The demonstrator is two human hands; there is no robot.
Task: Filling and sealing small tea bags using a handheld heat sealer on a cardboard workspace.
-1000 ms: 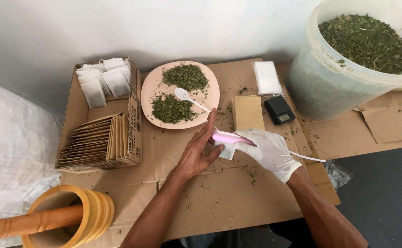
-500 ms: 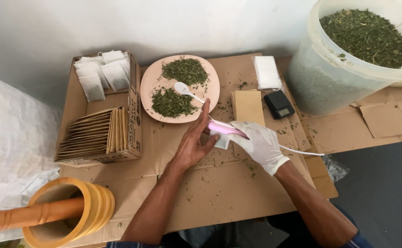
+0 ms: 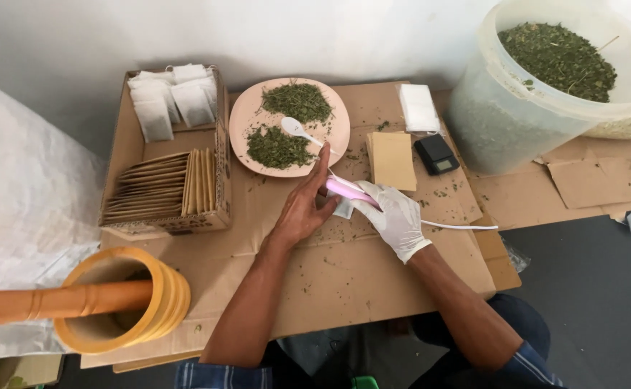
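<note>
Pink sealer (image 3: 350, 191), at frame centre, is lying with its long axis running upper left to lower right, its white cord (image 3: 459, 227) trailing right. The gloved right hand (image 3: 395, 216) is gripping it, pressing it onto a white sachet (image 3: 343, 209). The bare left hand (image 3: 307, 205) is resting open, fingers toward the plate (image 3: 242, 122). Bare cardboard (image 3: 344, 281) is lying open below; the scale (image 3: 436, 153) and envelope (image 3: 392, 160) are sitting above, nearby.
</note>
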